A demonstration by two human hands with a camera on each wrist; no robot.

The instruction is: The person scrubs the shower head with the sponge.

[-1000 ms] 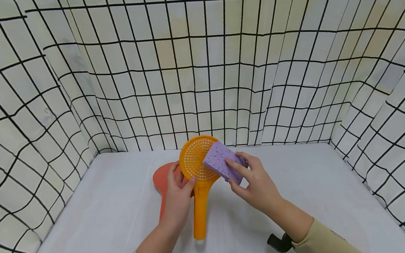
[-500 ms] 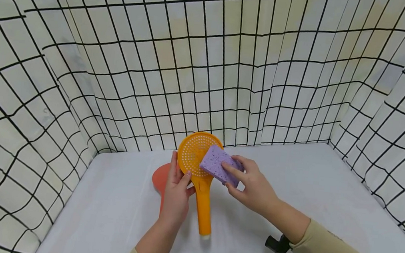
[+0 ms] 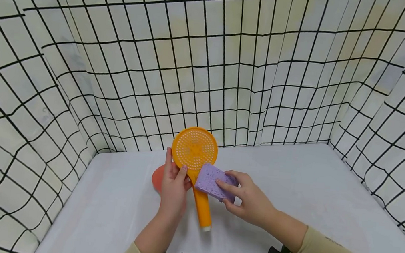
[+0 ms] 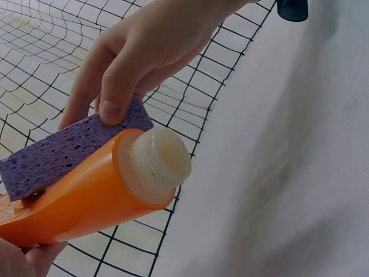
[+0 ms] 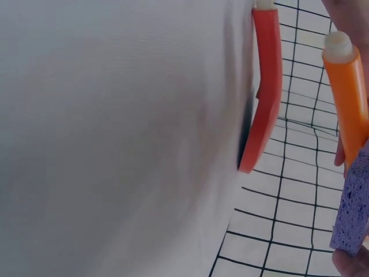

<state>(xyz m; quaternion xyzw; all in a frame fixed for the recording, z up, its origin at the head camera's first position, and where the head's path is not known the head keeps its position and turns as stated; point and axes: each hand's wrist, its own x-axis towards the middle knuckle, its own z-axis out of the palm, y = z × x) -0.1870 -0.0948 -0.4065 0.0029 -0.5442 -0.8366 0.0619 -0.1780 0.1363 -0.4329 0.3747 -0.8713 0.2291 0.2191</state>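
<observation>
Two hands are on the same orange shower head (image 3: 196, 164) right now. The left hand (image 3: 174, 186) has its fingers wrapped around the neck, just under the round perforated face, with the thumb lying up along the rim on the left, so it's properly clamped on the thing and holding it off the table, face toward the head camera and handle pointing down toward the person. The right hand (image 3: 250, 199) pinches a purple sponge (image 3: 212, 181), fingers on top and thumb underneath, and the sponge is pressed against the upper part of the handle just below the face. From the left wrist camera you get a nice close look: the sponge (image 4: 63, 151) sits flat on the orange handle (image 4: 86, 199), a fingertip (image 4: 112, 104) curled over its edge, and the white threaded end (image 4: 161, 161) of the handle sticks out toward the lens. The right wrist view shows the same white tip (image 5: 338, 45) with the sponge (image 5: 354, 213) alongside at the edge of the frame. Behind the left hand there's a second shower head, a red one (image 3: 157, 177), lying on the white table (image 3: 291, 182), mostly hidden in the head view but clear as a long red curve (image 5: 262, 86) in the right wrist view. Black-grid white cloth (image 3: 211, 63) walls in the whole setup on three sides.
</observation>
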